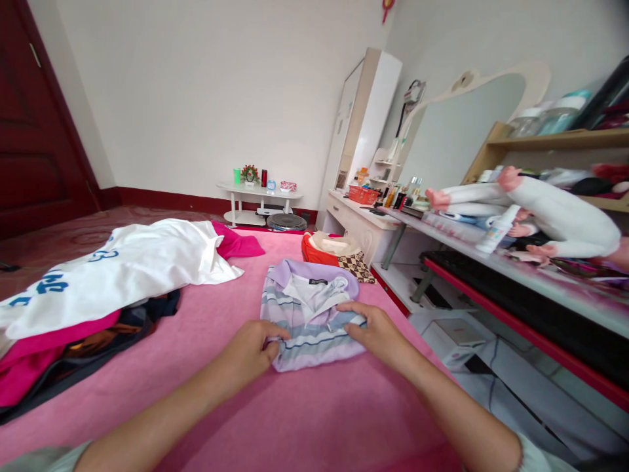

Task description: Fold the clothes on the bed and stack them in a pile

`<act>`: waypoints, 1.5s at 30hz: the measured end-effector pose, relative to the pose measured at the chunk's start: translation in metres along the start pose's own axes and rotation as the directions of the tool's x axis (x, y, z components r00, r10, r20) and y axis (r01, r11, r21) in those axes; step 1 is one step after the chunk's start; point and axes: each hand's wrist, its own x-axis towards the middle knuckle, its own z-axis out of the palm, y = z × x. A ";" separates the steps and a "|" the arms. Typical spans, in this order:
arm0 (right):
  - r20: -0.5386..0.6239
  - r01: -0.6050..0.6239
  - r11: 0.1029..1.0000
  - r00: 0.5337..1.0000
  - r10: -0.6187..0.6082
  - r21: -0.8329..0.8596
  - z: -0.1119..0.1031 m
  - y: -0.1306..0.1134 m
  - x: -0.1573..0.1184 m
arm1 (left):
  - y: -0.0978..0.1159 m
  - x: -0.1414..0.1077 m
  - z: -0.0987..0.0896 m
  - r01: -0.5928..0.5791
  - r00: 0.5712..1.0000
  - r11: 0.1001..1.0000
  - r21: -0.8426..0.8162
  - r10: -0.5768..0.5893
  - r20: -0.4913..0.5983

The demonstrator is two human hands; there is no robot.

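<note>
Just below frame centre, you're pinching the striped shirt (314, 331) — left hand (256, 345), right hand (377, 333) nearly closed on opposite edges.

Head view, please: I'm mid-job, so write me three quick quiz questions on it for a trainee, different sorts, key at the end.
1. Which thing do the left hand and the right hand both touch?
A) the orange cloth
B) the striped shirt
C) the checked cloth

2. True or false: the white garment with blue print lies on the person's left of the striped shirt.

3. Fill in the colour: the collar of the striped shirt is pale ____.

Key: 1. B; 2. true; 3. purple.
</note>
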 end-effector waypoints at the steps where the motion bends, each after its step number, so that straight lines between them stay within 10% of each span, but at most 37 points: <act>1: 0.006 -0.012 1.000 1.000 0.012 0.006 -0.001 0.002 -0.002 | -0.001 -0.001 -0.002 0.033 0.999 0.999 0.030 -0.033 -0.009; 11: -0.028 -0.071 0.992 0.997 0.075 0.104 -0.017 0.006 -0.030 | -0.007 -0.013 -0.013 0.083 0.996 0.996 -0.016 -0.083 -0.016; 18: 0.235 -0.264 0.867 0.956 0.177 0.423 -0.035 -0.011 -0.043 | -0.006 -0.019 -0.033 0.102 0.985 0.994 -0.040 -0.095 0.143; 27: 0.045 0.171 0.978 0.985 -0.167 -0.118 -0.030 -0.014 -0.050 | 0.000 -0.028 -0.034 -0.110 0.994 0.955 0.277 0.103 0.038; 37: 0.202 -0.043 0.990 0.979 0.014 0.137 -0.085 -0.057 -0.052 | 0.039 -0.029 -0.076 0.081 0.978 0.964 -0.254 -0.028 0.205; 42: 0.269 -0.202 0.944 0.954 0.129 0.260 -0.100 -0.044 0.005 | 0.032 0.026 -0.101 0.170 0.939 0.914 -0.368 -0.038 0.341; 45: 0.164 -0.209 0.926 0.973 0.164 0.313 -0.118 -0.038 0.080 | 0.034 0.101 -0.131 0.052 0.985 0.976 -0.213 -0.015 0.169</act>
